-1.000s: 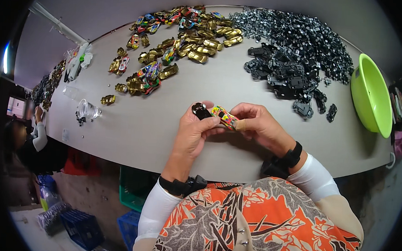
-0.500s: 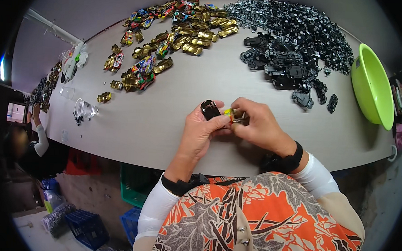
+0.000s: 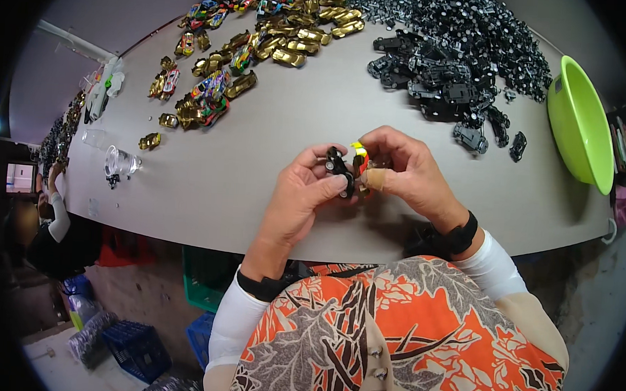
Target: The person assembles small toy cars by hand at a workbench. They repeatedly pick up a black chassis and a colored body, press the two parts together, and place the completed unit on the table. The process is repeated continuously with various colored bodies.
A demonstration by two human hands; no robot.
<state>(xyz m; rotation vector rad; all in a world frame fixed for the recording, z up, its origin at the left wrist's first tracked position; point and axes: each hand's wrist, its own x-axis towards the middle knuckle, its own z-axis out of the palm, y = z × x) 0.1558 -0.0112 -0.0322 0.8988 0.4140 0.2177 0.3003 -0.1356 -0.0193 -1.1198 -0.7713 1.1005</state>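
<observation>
Between thumb and fingers, my left hand (image 3: 299, 191) grips a black toy car chassis (image 3: 340, 172), turned so that its small wheels show. Close against it on the right, my right hand (image 3: 410, 172) pinches a toy car body (image 3: 359, 158) with yellow and red colouring. The two parts are side by side above the near part of the table; whether they touch is hard to make out. A strip of tan tape wraps my right thumb. Beyond my hands lie black chassis (image 3: 460, 93) in a heap and gold and multicoloured car bodies (image 3: 288, 56) spread at the back left.
A lime green basin (image 3: 578, 128) stands at the table's right end. Small dark wheel parts (image 3: 450, 18) are piled at the back. On the left are a clear cup (image 3: 122, 161) and a single gold car body (image 3: 149, 141). Another person (image 3: 56, 231) sits at the far left.
My left hand has turned the black chassis from its smooth face so its wheels now show. My right hand has tilted the coloured body upright beside it. The whole view has shifted slightly.
</observation>
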